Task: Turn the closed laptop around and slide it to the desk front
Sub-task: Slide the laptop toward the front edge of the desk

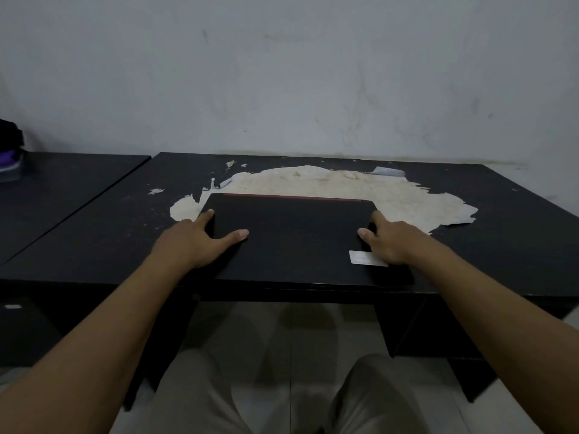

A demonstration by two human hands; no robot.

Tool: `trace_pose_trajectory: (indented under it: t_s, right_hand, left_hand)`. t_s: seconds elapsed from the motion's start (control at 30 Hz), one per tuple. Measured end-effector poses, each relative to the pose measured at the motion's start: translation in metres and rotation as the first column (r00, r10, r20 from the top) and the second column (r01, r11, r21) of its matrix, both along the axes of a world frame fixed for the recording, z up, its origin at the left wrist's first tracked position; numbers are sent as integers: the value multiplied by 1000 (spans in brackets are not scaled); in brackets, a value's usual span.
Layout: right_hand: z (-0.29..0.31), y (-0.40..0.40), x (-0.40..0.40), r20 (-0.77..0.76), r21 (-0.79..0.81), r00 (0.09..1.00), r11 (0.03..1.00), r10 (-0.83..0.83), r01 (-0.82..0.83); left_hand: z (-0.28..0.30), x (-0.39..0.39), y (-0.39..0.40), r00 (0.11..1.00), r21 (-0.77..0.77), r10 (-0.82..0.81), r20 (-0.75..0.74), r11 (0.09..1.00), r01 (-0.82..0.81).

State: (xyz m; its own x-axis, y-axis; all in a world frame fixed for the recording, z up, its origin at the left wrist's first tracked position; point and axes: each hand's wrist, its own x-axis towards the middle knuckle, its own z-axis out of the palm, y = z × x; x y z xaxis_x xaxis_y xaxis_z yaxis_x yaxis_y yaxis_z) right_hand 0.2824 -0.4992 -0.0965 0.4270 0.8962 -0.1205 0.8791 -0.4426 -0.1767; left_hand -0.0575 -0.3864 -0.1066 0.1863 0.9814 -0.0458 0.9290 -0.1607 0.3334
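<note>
A closed black laptop point(297, 236) lies flat on the dark desk point(109, 220), its near edge at the desk's front edge and a thin red strip along its far edge. A white sticker point(365, 257) sits near its front right corner. My left hand point(197, 239) grips the laptop's left side, thumb on the lid and fingers along the edge. My right hand point(391, 241) grips the right side the same way, thumb on top.
A large pale patch of peeled surface point(344, 186) spreads behind the laptop. A second dark desk point(56, 183) adjoins on the left, with a dark and purple object point(11, 151) at its far left. A wall rises right behind the desks. My legs are under the desk front.
</note>
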Motion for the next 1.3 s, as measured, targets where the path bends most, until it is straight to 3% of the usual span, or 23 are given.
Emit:
trace_pose_trajectory:
  t_s: [0.13, 0.23, 0.33, 0.43, 0.5, 0.6, 0.7, 1.03, 1.3]
  right_hand:
    - [-13, -4, 6, -21, 100, 1000, 995, -6, 8]
    - [-26, -15, 6, -127, 242, 991, 968, -31, 61]
    - [-36, -37, 1, -271, 389, 962, 911, -30, 138]
    - [-48, -70, -10, -341, 481, 938, 868, 53, 126]
    - [-54, -88, -15, -318, 446, 942, 894, 109, 48]
    - [-48, -98, -17, -334, 367, 927, 930, 170, -38]
    - [-50, -97, -17, -337, 440, 916, 897, 216, -49]
    - [-73, -95, -25, -176, 610, 969, 792, 172, -30]
    - [-75, -96, -25, -175, 639, 967, 769, 182, -29]
  left_hand:
    - [-4, -1, -4, 999, 20, 11, -30, 1000, -10]
    - [-4, -2, -13, 1000, 30, 22, -23, 999, -21]
    - [-2, -9, -26, 994, 22, -5, 109, 1000, 3]
    - [-7, -32, -41, 955, -7, -141, 261, 989, 148]
    - [-15, -47, -53, 904, 50, -223, 364, 974, 220]
    - [-33, -54, -62, 855, 196, -267, 444, 960, 198]
    - [-42, -52, -61, 842, 286, -293, 453, 942, 175]
    - [-39, -52, -56, 836, 303, -307, 455, 936, 179]
    - [-44, -52, -55, 834, 263, -290, 469, 948, 181]
